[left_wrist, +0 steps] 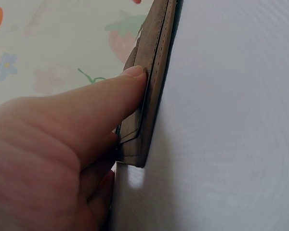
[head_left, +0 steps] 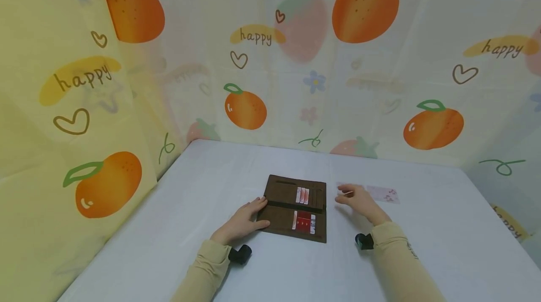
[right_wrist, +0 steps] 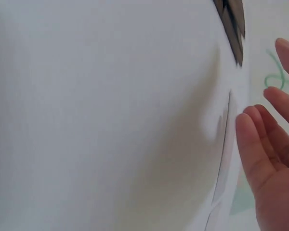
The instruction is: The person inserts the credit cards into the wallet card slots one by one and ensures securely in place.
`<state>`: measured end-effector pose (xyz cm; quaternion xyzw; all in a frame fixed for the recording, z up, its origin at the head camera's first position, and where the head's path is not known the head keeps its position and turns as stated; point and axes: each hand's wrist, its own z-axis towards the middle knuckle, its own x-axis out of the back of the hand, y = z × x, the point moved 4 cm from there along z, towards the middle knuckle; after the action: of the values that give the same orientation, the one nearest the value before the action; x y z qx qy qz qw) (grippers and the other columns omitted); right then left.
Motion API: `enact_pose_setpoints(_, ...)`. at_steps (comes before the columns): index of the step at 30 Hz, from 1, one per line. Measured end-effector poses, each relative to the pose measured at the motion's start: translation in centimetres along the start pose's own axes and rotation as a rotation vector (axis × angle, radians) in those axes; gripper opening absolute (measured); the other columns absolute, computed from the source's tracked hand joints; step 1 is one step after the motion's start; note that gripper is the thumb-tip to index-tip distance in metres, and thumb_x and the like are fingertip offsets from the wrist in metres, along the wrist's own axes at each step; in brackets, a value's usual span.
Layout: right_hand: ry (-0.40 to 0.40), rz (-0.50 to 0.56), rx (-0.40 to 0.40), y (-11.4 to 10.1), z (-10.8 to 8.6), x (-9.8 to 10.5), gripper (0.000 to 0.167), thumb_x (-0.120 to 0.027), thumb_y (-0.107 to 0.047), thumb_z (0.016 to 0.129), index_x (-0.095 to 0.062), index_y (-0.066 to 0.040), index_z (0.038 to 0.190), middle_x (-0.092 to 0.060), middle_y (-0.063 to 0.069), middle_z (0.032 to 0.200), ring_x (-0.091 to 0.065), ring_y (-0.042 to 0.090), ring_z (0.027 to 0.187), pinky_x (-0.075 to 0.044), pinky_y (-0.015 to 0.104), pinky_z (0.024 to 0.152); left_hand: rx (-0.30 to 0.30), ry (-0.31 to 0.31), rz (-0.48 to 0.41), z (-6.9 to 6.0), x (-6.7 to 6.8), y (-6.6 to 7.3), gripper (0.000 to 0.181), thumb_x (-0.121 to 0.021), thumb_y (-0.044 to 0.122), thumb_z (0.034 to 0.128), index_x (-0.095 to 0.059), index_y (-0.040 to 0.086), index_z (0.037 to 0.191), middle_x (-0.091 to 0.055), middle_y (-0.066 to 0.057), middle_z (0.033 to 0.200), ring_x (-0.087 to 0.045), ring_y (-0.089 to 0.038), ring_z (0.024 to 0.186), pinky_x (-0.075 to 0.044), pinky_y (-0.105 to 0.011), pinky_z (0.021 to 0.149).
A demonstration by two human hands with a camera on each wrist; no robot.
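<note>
A brown wallet [head_left: 282, 227] lies unfolded on the table, with several red, pink and white cards [head_left: 305, 222] in its slots. At its left edge my left hand [head_left: 241, 221] holds it, the thumb [left_wrist: 111, 96] lying on the inner face; the other fingers are partly hidden. To the right, my right hand [head_left: 358, 201] hovers above the tabletop with loosely bent fingers and nothing between them. Beneath and behind that hand lie two thin pale cards, the right one [head_left: 382, 194] with a pink print; the hand partly covers the left one [head_left: 341, 184].
The white tabletop [head_left: 253, 274] meets a fruit-printed cloth backdrop [head_left: 296, 104] at the back and a yellowish cloth side [head_left: 105, 128] at the left. A small dark camera [head_left: 240, 254] sits on the left wrist, another [head_left: 364, 241] on the right.
</note>
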<state>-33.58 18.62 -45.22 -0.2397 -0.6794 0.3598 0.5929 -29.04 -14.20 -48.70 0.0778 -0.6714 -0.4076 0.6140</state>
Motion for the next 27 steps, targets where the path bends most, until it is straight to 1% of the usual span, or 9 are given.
enact_pose_setpoints(6,0.067,-0.004,-0.004,1.8,0.3,1.8,0.054,-0.067,-0.02,0.086,-0.048,0.01,0.126,-0.05,0.028,0.123,-0.05,0.037,0.106,-0.045,0.046,0.084,-0.005,-0.005,-0.019,-0.1,0.0,-0.2,0.069,-0.061,0.039,0.0884,-0.037,-0.001,0.14,-0.029,-0.012,0.148,-0.02,-0.029,0.136,-0.015,-0.048,0.109)
enact_pose_setpoints(9,0.081,-0.009,-0.03,2.4,0.2,2.3,0.057,-0.066,-0.022,0.087,-0.045,0.012,0.128,-0.047,0.03,0.126,-0.048,0.039,0.108,-0.044,0.047,0.086,-0.006,-0.002,-0.02,-0.1,-0.1,-0.2,0.07,-0.06,0.04,0.0887,-0.036,-0.001,0.14,-0.029,-0.012,0.148,-0.02,-0.03,0.136,-0.015,-0.049,0.108)
enact_pose_setpoints(14,0.088,0.013,-0.09,2.8,0.0,2.8,0.06,-0.066,-0.021,0.087,-0.041,0.014,0.129,-0.045,0.033,0.125,-0.044,0.042,0.111,-0.04,0.05,0.091,-0.004,-0.001,-0.024,-0.1,-0.1,-0.3,0.069,-0.06,0.039,0.0887,-0.037,-0.001,0.14,-0.029,-0.012,0.148,-0.02,-0.031,0.136,-0.015,-0.05,0.108)
enact_pose_setpoints(19,0.104,0.006,-0.118,3.1,0.2,3.1,0.063,-0.066,-0.02,0.087,-0.037,0.017,0.13,-0.039,0.037,0.127,-0.04,0.046,0.115,-0.035,0.053,0.095,-0.003,-0.003,-0.044,-0.2,-0.1,-0.1,0.069,-0.061,0.038,0.0885,-0.037,-0.001,0.14,-0.029,-0.012,0.148,-0.019,-0.032,0.136,-0.015,-0.051,0.108)
enact_pose_setpoints(22,0.11,-0.018,-0.13,3.4,0.5,3.2,0.066,-0.066,-0.021,0.087,-0.035,0.018,0.13,-0.038,0.039,0.127,-0.038,0.048,0.117,-0.033,0.054,0.097,-0.001,-0.003,-0.046,-0.2,0.0,-0.1,0.069,-0.061,0.038,0.0884,-0.036,0.0,0.14,-0.028,-0.012,0.148,-0.019,-0.032,0.136,-0.016,-0.052,0.107)
enact_pose_setpoints(27,0.098,-0.088,-0.16,3.4,0.6,3.3,0.07,-0.064,-0.024,0.087,-0.032,0.019,0.131,-0.037,0.041,0.125,-0.036,0.049,0.117,-0.031,0.055,0.098,-0.008,-0.006,-0.045,-0.2,0.2,0.2,0.068,-0.062,0.036,0.0886,-0.037,-0.001,0.14,-0.029,-0.013,0.147,-0.02,-0.032,0.136,-0.015,-0.051,0.108)
